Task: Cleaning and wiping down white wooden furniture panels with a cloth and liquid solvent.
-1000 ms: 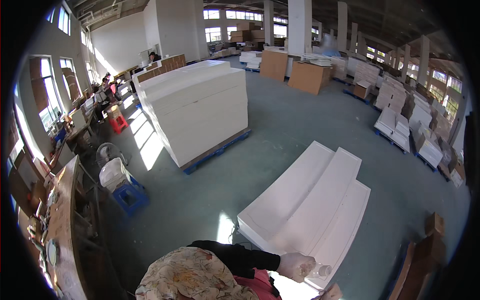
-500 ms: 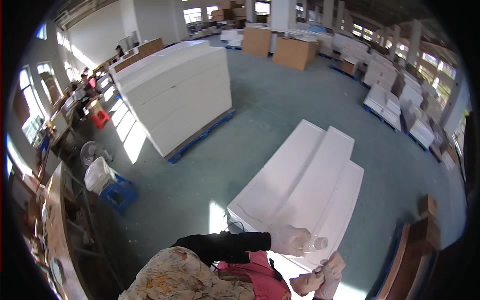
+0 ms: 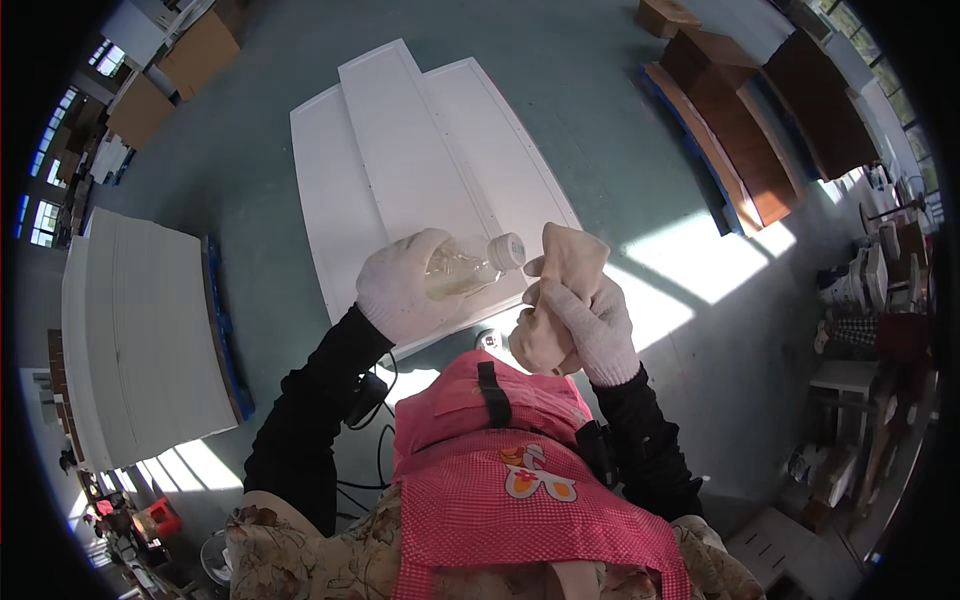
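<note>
My left hand (image 3: 398, 283), in a white knitted glove, is wrapped round a clear plastic bottle (image 3: 462, 266) with a white cap. The bottle lies tilted, its cap pointing right, and looks to hold some pale liquid. In my gloved right hand (image 3: 603, 325) a crumpled beige cloth (image 3: 562, 290) is bunched, sticking out above and below the fingers. The cap and the cloth are close together but apart. Beneath both hands lie long white panels (image 3: 420, 150), the middle one overlapping its neighbours.
A tall stack of white boards (image 3: 150, 340) stands on a blue pallet at the left. Brown boards and boxes (image 3: 735, 130) rest on a pallet at the upper right. Black cables (image 3: 385, 440) hang by my left forearm. Furniture and clutter (image 3: 850, 390) line the right side.
The view has swung down and to the right, so the panels now lie straight ahead. Both hands appear nearer the middle, still holding the bottle and the cloth.
</note>
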Demonstrator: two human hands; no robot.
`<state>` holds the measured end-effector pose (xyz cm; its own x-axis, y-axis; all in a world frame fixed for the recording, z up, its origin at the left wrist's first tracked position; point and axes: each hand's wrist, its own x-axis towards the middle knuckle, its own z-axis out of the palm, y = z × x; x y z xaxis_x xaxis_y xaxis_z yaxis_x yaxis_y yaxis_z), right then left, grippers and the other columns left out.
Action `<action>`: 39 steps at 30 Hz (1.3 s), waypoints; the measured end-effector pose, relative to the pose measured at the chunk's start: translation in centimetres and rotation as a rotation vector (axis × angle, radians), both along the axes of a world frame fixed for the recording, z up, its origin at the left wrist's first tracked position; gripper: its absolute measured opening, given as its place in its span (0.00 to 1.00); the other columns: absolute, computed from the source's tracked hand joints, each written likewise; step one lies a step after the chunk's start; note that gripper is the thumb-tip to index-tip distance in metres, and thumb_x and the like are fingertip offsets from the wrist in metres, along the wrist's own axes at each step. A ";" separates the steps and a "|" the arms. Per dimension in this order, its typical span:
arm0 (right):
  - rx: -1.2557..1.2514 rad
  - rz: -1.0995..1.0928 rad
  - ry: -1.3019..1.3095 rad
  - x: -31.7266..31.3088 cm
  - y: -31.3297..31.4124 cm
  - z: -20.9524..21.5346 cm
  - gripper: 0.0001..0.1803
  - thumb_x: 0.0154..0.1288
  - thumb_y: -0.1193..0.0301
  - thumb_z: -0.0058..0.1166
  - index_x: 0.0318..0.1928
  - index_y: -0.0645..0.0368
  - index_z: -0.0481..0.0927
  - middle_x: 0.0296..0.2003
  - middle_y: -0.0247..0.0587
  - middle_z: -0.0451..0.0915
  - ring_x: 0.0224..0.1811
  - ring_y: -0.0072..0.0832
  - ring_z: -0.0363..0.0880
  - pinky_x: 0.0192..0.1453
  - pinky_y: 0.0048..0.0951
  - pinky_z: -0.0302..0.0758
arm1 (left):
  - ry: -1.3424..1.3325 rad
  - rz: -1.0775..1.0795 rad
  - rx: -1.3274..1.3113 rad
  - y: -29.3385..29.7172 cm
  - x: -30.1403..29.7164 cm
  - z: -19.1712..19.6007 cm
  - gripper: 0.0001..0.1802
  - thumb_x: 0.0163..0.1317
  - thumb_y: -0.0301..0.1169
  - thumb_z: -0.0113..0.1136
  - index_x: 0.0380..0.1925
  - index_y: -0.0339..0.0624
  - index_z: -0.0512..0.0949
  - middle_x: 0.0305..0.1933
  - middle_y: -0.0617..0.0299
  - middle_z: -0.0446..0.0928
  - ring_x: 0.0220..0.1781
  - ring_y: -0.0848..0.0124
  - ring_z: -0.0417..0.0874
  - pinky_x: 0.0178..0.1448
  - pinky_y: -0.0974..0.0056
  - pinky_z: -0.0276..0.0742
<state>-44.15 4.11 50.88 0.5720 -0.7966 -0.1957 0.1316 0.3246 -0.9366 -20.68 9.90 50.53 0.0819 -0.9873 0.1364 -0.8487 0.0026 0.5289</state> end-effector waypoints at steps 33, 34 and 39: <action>0.340 -0.561 -0.476 -2.1 4.1 -5.4 0.15 0.69 0.71 0.55 0.52 0.66 0.74 0.39 0.41 0.81 0.41 0.27 0.81 0.46 0.27 0.80 | -0.301 -0.572 -0.272 -8.6 -5.4 2.5 0.29 0.42 0.37 0.70 0.48 0.43 0.77 0.37 0.57 0.79 0.42 0.56 0.80 0.43 0.57 0.75; 0.365 -0.481 -0.523 -2.6 4.1 -4.7 0.14 0.69 0.71 0.54 0.51 0.67 0.75 0.38 0.42 0.81 0.40 0.28 0.81 0.45 0.29 0.80 | -0.189 -0.568 -0.244 -9.0 -4.7 0.5 0.30 0.42 0.38 0.71 0.48 0.43 0.77 0.39 0.55 0.79 0.43 0.54 0.80 0.44 0.56 0.76; 0.359 -0.474 -0.461 -3.6 3.4 -6.7 0.27 0.61 0.59 0.60 0.50 0.68 0.70 0.35 0.41 0.75 0.34 0.28 0.77 0.42 0.34 0.82 | 0.334 -0.278 0.043 -8.1 -3.8 -12.7 0.29 0.43 0.36 0.74 0.47 0.45 0.74 0.45 0.56 0.79 0.49 0.54 0.80 0.54 0.55 0.76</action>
